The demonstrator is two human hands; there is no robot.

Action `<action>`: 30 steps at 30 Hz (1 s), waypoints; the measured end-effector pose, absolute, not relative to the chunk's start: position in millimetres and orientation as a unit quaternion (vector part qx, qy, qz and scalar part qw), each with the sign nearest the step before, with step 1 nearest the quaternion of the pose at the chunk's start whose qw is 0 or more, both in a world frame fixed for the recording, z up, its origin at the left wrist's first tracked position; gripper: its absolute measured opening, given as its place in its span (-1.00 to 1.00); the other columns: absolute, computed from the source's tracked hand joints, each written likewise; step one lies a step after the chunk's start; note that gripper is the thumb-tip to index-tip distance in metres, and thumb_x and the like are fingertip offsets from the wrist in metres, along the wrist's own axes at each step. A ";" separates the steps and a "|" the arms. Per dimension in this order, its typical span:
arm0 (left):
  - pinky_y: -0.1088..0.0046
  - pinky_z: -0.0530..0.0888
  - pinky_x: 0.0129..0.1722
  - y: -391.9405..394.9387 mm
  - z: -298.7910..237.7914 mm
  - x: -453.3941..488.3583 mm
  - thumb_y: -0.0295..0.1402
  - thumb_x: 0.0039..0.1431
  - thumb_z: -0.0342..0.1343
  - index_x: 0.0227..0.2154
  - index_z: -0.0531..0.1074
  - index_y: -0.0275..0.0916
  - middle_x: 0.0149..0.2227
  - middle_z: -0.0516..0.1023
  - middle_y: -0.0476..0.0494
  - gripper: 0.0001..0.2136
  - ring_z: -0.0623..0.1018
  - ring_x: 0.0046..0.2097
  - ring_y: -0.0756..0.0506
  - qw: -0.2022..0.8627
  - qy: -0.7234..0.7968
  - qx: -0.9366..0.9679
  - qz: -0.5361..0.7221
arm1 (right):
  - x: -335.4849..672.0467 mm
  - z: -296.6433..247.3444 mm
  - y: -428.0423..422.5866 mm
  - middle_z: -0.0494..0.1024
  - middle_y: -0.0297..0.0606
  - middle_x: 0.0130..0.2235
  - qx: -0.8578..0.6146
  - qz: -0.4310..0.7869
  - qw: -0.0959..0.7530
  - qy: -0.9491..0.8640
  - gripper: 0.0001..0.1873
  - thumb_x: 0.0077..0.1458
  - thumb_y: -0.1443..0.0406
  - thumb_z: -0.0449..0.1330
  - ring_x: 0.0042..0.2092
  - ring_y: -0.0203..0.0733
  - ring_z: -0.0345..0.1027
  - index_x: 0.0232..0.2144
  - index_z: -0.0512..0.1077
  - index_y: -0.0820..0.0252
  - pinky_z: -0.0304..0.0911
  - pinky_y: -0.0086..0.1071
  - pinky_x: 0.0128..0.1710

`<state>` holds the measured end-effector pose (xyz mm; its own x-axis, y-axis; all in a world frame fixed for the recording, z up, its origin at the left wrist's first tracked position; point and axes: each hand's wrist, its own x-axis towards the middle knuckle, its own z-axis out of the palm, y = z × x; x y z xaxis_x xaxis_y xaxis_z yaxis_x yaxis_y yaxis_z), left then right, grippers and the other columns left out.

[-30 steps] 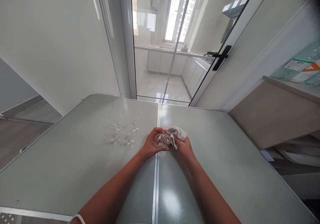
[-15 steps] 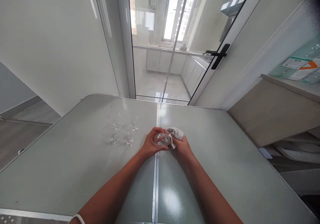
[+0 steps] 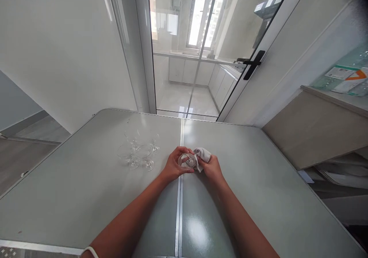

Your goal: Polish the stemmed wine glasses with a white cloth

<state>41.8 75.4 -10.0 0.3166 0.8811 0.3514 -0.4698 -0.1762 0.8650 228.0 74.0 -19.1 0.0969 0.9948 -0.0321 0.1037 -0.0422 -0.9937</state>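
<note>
Over metal seam [image 3: 178, 212], glossy table [image 3: 253, 173] | left hand [image 3: 172, 165]: fingers round 1 clear, tilted glass [image 3: 188, 160] | right hand [image 3: 212, 167]: fingers gripping 1 bunched white cloth [image 3: 203, 153] against it | leftward: 4 stemmed glasses [image 3: 148, 164]

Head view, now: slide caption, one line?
Left hand holds a tipped clear glass, right hand a pale cloth at its stem end; more stemmed glasses stand on the table.

Glasses [image 3: 148, 164] together on table [image 3: 258, 173], left of left hand [image 3: 173, 165], held glass [image 3: 183, 161] in left hand, cloth [image 3: 204, 154] in right hand [image 3: 212, 167], door [image 3: 178, 56] behind table, shelf [image 3: 336, 101] at far right
</note>
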 end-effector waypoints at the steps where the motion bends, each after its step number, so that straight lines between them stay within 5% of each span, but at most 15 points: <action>1: 0.20 0.48 0.09 75.9 -11.0 41.8 -0.52 -0.23 0.53 -0.15 0.34 -0.15 -0.05 0.49 -0.12 -0.41 0.50 0.06 -0.15 0.614 0.190 0.530 0.554 | 229.1 -18.7 73.9 0.63 -0.19 -0.35 -0.575 0.439 0.489 -0.488 -0.58 -0.09 0.07 0.42 -0.34 -0.11 0.45 -0.29 0.60 0.31 0.32 -0.34 -0.32; 5: 0.15 0.46 0.13 76.7 -14.6 41.3 -0.51 -0.18 0.51 -0.15 0.32 -0.13 -0.03 0.47 -0.11 -0.44 0.49 0.08 -0.14 0.619 0.189 0.523 0.555 | 230.5 -15.7 72.8 0.63 -0.23 -0.37 -0.605 0.384 0.521 -0.464 -0.59 -0.11 0.10 0.44 -0.36 -0.14 0.43 -0.28 0.59 0.29 0.29 -0.37 -0.37; 11: 0.12 0.45 0.14 76.4 -14.5 41.0 -0.51 -0.21 0.52 -0.15 0.32 -0.14 -0.03 0.47 -0.12 -0.42 0.49 0.09 -0.16 0.624 0.179 0.514 0.560 | 227.9 -17.4 75.4 0.67 -0.19 -0.22 -0.528 0.462 0.496 -0.511 -0.62 0.05 0.11 0.33 -0.23 -0.09 0.50 -0.16 0.61 0.26 0.35 -0.31 -0.19; 15: 0.14 0.46 0.14 77.6 -12.7 41.6 -0.49 -0.21 0.52 -0.15 0.31 -0.14 -0.03 0.46 -0.11 -0.41 0.48 0.07 -0.13 0.621 0.178 0.515 0.564 | 232.1 -23.4 77.4 0.65 -0.17 -0.35 -0.601 0.398 0.473 -0.506 -0.61 -0.05 0.07 0.39 -0.29 -0.02 0.49 -0.31 0.63 0.29 0.35 -0.26 -0.27; 23: 0.16 0.51 0.08 78.0 -9.0 41.7 -0.38 -0.19 0.53 -0.12 0.31 -0.11 0.01 0.47 -0.14 -0.40 0.47 0.10 -0.14 0.599 0.241 0.486 0.589 | 233.3 3.4 67.1 0.57 -0.24 -0.31 -0.561 0.344 0.630 -0.411 -0.75 0.10 0.13 0.26 -0.32 -0.15 0.43 -0.26 0.52 0.18 0.33 -0.30 -0.25; 28: 0.14 0.49 0.07 81.6 -13.6 43.8 -0.36 -0.30 0.57 -0.07 0.38 -0.16 -0.01 0.58 -0.21 -0.33 0.57 -0.01 -0.18 0.583 0.250 0.505 0.586 | 228.1 17.3 54.4 0.42 -0.32 -0.46 -0.479 0.355 0.550 -0.584 -0.86 0.05 0.28 0.12 -0.43 -0.24 0.24 -0.52 0.38 0.14 0.19 -0.37 -0.38; 30: 0.15 0.47 0.06 83.5 -17.1 44.1 -0.37 -0.34 0.59 -0.05 0.41 -0.18 -0.01 0.60 -0.24 -0.29 0.59 -0.03 -0.19 0.569 0.244 0.517 0.591 | 225.1 14.2 53.2 0.39 -0.37 -0.51 -0.479 0.349 0.480 -0.647 -0.90 0.03 0.25 0.16 -0.48 -0.26 0.18 -0.47 0.42 0.15 0.15 -0.38 -0.41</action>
<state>44.1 83.5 -17.1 0.1820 0.9247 0.3344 -0.4199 -0.2345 0.8768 225.1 53.2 14.2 -0.0802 0.9548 0.2863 0.2858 0.2972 -0.9110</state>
